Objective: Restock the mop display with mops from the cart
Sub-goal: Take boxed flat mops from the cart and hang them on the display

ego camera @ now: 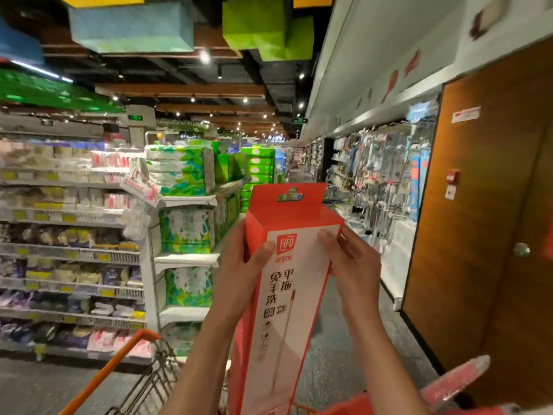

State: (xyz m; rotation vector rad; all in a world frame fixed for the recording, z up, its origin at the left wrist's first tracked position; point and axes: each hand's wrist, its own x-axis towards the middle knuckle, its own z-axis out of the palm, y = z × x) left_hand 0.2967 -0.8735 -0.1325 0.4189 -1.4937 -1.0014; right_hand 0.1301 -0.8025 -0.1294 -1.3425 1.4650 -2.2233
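- Above the cart (131,369), held up at chest height in the aisle, is a long red-and-white mop box (287,283), tilted so its hang-tab end points away from the person and its lower end runs down toward the basket.
- Left hand (239,271) grips the box's left edge, thumb laid across the white front panel and the fingers (244,235) wrapped behind; right hand (350,262) holds the right edge the same way, thumb on the front. Both hands are closed on the box, neither free.
- Judging by this, the step in hand is carrying: one boxed mop has been lifted clear of the cart and is not yet hung.
- Likely destination is the wall rack of hanging cleaning tools (377,175) on the right side of the aisle, well apart from the box. That is a guess; the exact mop hook cannot be made out.
- Next move calls for turning right, walking up to the rack, and lining the slot in the tab with a free peg while keeping the long box from swinging.
- Nearby: shelves of packaged goods (68,235) on the left, stacked green tissue packs (185,172) ahead, a wooden door (484,220) close on the right.
- A pink wrapped item (457,378) lies low at the right, which the box's lower end might catch when turning.
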